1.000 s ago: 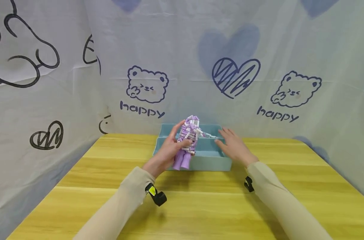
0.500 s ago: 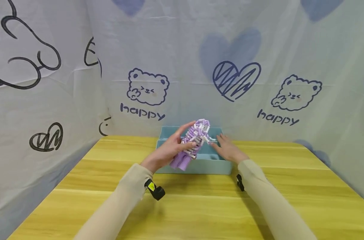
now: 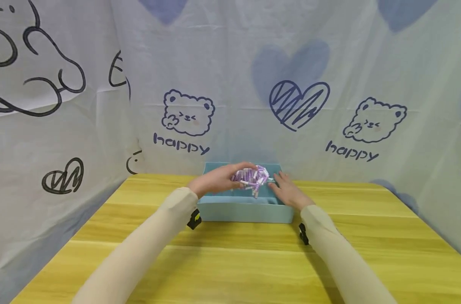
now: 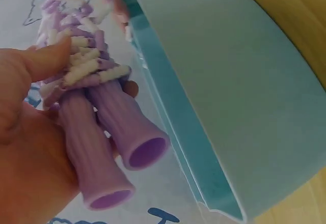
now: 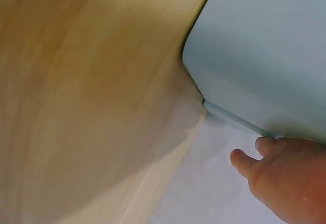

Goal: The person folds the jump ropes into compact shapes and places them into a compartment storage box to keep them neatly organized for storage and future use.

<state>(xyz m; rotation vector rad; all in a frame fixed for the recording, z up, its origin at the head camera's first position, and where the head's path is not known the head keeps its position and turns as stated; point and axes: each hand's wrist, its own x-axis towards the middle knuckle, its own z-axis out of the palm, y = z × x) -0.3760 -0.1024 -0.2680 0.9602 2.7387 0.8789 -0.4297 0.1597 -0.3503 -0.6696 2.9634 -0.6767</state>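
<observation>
In the head view my left hand [image 3: 216, 179] grips a bundled jump rope [image 3: 251, 177] with purple and white beads, over the light blue box [image 3: 245, 213]. The left wrist view shows the thumb across the beads and two purple handles [image 4: 97, 152] with hollow ends pointing back toward the wrist. My right hand [image 3: 289, 192] rests at the box's right end, fingers extended over the rim. A short pale beaded strand [image 3: 271, 180] shows between the bundle and the right fingertips. In the right wrist view, that hand's fingers [image 5: 244, 163] lie along the box's edge.
The box stands on a yellow wood-grain table [image 3: 245, 261], close to its back edge. Behind hangs a pale cloth [image 3: 238, 63] printed with hearts and bears, and it continues down the left side. Black wrist cameras [image 3: 194, 219] sit under both sleeves.
My left hand has turned over and shifted right and forward, laying the jump rope flatter over the box, its handles now hidden in the head view. My right hand has moved slightly left.
</observation>
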